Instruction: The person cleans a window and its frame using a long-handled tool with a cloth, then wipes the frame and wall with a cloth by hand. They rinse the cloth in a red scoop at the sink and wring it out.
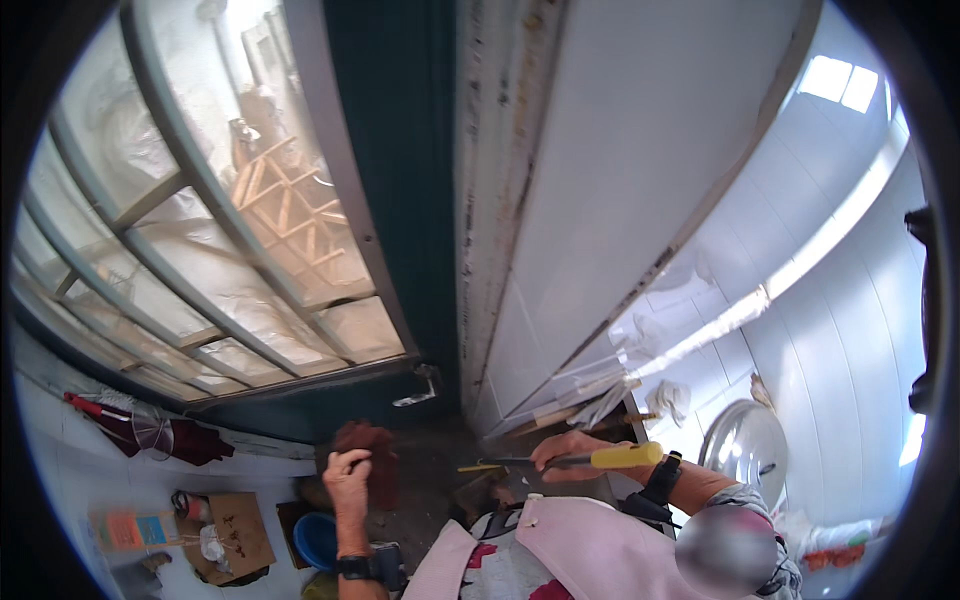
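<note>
Low in front of the green door [395, 200], my left hand [348, 480] is closed on a dark red cloth [372, 460], which hangs down beside the fingers. My right hand [568, 452] grips a yellow-handled tool [625, 456] held roughly level. Its thick yellow end points right, and a thin dark part sticks out to the left of the fingers. The tool's exact kind is not plain. Both hands are below the metal door handle [418, 388] and apart from it.
Metal bars [160, 190] cross the door's window, with wooden frames [290, 210] beyond. At lower left are a cardboard box [240, 535] and a blue basin [315, 540]. A round metal lid [745, 455] leans by the white wall at right, near a crumpled white cloth [672, 402].
</note>
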### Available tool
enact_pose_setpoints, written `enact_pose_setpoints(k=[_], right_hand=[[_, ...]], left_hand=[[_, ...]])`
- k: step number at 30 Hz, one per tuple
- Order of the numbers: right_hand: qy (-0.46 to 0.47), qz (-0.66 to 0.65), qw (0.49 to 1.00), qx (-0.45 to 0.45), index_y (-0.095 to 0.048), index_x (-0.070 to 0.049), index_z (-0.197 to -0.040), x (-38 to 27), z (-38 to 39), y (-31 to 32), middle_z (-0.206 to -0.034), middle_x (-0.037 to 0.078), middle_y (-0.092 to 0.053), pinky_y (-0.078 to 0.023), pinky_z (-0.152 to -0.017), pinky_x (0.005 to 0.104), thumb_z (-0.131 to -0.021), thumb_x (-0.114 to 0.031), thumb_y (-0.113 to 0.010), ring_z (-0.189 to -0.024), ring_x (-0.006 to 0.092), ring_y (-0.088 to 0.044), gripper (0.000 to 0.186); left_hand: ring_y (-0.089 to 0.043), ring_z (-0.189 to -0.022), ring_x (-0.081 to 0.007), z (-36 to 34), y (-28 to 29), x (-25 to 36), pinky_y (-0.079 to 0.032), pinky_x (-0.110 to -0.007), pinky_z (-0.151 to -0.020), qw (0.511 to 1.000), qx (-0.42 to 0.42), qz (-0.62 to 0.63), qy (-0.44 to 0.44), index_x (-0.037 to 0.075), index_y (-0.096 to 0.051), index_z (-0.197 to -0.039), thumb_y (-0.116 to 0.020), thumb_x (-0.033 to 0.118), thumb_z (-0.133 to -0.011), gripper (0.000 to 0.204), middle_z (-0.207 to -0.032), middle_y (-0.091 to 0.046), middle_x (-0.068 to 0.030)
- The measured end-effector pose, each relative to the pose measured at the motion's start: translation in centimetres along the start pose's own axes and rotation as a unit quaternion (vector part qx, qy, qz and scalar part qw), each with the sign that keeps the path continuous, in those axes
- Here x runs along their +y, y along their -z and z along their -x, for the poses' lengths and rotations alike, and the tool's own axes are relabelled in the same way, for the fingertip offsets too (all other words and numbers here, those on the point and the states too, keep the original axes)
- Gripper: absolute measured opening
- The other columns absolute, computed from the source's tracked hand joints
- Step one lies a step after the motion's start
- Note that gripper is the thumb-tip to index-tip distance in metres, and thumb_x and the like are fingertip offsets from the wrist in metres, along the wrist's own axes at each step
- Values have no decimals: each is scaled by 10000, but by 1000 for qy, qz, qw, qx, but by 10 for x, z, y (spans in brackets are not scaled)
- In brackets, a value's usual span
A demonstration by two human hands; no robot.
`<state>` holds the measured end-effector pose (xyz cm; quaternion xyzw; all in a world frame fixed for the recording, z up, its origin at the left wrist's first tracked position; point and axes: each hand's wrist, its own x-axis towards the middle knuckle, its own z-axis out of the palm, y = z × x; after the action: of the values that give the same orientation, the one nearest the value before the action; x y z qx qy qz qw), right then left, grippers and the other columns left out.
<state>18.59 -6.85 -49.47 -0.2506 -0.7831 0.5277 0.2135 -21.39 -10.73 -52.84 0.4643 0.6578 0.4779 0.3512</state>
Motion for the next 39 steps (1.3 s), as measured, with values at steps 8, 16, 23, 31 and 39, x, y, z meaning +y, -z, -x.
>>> enact_pose_setpoints(k=[8, 16, 23, 31, 39], right_hand=[[-326, 13, 899, 291, -656, -46, -908, 68, 98, -17, -816, 78, -648, -494, -709, 306, -767, -214, -672, -765, 180, -609, 219], [-435, 2, 803, 408, -652, -46, -920, 141, 135, -32, -704, 111, -643, -508, -654, 322, -738, -246, -682, -652, 224, -627, 272], [-385, 66, 711, 584, -601, -25, -1032, 217, 149, 5, -739, 44, -618, -468, -554, 256, -759, -137, -625, -606, 116, -554, 297], [-255, 115, 735, 617, -550, -37, -1014, 212, 152, 44, -711, 8, -543, -420, -487, 208, -851, -76, -515, -609, 85, -523, 171], [-47, 197, 724, 659, -535, -16, -1133, -92, 90, 94, -922, 95, -610, -481, -645, 269, -895, -71, -527, -713, 154, -598, 244]], left_hand=[[-500, -1162, -255, 7, 35, 30, -388, -377, -1021, 920, 31, 390, 9, -18, -439, -1298, -499, -15, -716, 586, -1276, -486, -154], [-453, -1215, -295, 18, 41, 41, -378, -421, -1035, 947, -12, 321, 21, -2, -352, -1359, -476, -7, -697, 673, -1343, -418, -171], [-384, -1272, -310, 22, 49, 56, -327, -447, -1070, 936, -5, 353, -11, 31, -249, -1414, -520, 60, -719, 747, -1400, -344, -169], [-373, -1275, -300, 18, 48, 107, -316, -446, -1072, 918, 23, 392, -61, 43, -256, -1410, -521, 147, -746, 721, -1398, -344, -156], [-388, -1245, -277, -14, 49, 225, -360, -410, -1017, 834, 77, 420, -349, 50, -226, -1422, -555, 276, -799, 740, -1364, -369, -137]])
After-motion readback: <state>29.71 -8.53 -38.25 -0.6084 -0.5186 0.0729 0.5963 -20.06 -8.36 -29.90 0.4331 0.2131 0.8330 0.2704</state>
